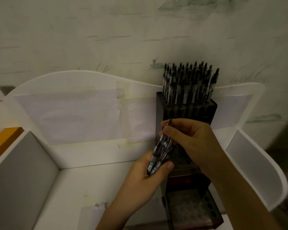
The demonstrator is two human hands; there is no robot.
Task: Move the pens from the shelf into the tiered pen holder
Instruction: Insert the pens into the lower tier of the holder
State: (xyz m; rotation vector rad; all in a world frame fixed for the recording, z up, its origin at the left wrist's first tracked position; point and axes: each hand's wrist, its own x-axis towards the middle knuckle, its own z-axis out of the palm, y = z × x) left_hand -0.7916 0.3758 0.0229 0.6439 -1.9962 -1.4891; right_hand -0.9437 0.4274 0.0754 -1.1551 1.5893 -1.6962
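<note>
A dark tiered pen holder stands on the white shelf against its back panel. Its top tier is packed with several upright pens. The lower tiers, with rows of round holes, show below my hands. My left hand grips a bundle of pens that points up and to the right. My right hand pinches the upper end of one pen from that bundle, just in front of the holder's middle tier.
The shelf has a curved white back panel with taped paper on it and white side walls at left and right. An orange edge shows at far left. A patterned wall rises behind.
</note>
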